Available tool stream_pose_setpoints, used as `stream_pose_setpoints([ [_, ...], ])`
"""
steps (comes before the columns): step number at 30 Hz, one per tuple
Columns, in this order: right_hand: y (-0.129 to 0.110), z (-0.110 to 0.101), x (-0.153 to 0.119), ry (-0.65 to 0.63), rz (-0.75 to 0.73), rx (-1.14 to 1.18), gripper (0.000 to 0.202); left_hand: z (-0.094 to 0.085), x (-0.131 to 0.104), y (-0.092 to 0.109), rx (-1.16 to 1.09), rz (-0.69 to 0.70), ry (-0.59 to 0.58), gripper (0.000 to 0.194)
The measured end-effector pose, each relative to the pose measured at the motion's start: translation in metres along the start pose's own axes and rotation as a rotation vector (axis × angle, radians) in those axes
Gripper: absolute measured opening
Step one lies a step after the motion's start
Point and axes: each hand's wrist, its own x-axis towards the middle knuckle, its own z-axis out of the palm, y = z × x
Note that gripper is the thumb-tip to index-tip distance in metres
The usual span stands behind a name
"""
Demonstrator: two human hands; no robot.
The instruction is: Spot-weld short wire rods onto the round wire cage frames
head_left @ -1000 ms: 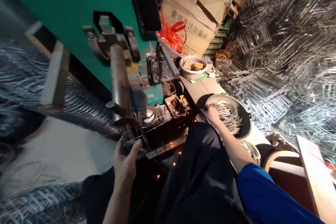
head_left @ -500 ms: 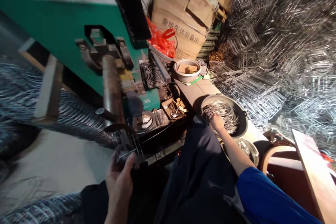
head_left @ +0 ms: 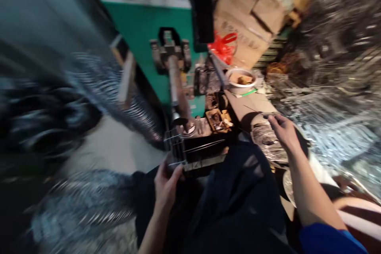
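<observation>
My left hand [head_left: 167, 180] is closed around the near end of a small wire frame [head_left: 175, 143], thumb on top. The frame's far end lies under the tip of a thick metal arm [head_left: 175, 87] on a green machine [head_left: 133, 20]. Over a basin full of short metal wires [head_left: 264, 141], my right hand [head_left: 284, 131] is raised with its fingertips pinched. A thin wire [head_left: 251, 109] appears to run left from those fingertips, though motion blurs it.
Behind the basin stands a white bowl [head_left: 241, 81] beside a red plastic bag [head_left: 223, 47] and a cardboard box [head_left: 244, 20]. Small boxes of parts [head_left: 218, 121] sit below the machine arm. Wire racks [head_left: 336, 115] are heaped at the right, and wire mesh [head_left: 89, 202] lies left.
My right hand has lifted out of the wires, and a thin wire now seems pinched in it. My left hand keeps the wire frame under the arm. The whole view has swung left.
</observation>
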Motion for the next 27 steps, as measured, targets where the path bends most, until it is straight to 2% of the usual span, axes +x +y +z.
stream_pose_setpoints([
  [3, -0.021, 0.047, 0.002, -0.085, -0.037, 0.048, 0.044, -0.003, -0.001, -0.006, -0.043, 0.011, -0.028, 0.074],
  [7, -0.041, 0.104, -0.018, -0.238, -0.026, 0.289, 0.05, -0.012, 0.0, -0.014, -0.09, -0.006, -0.036, 0.076],
  [10, -0.051, 0.138, -0.03, -0.34, -0.058, 0.371, 0.051, -0.014, 0.0, -0.016, -0.112, -0.015, -0.034, 0.077],
  [13, -0.057, 0.163, -0.034, -0.424, -0.089, 0.345, 0.052, -0.013, 0.0, -0.016, -0.098, -0.027, -0.039, 0.08],
  [18, -0.063, 0.185, -0.032, -0.496, -0.065, 0.294, 0.056, -0.01, 0.001, -0.019, -0.116, -0.033, -0.039, 0.082],
  [27, -0.064, 0.191, -0.023, -0.542, -0.042, 0.251, 0.057, -0.003, 0.006, -0.012, -0.109, -0.031, -0.019, 0.079],
])
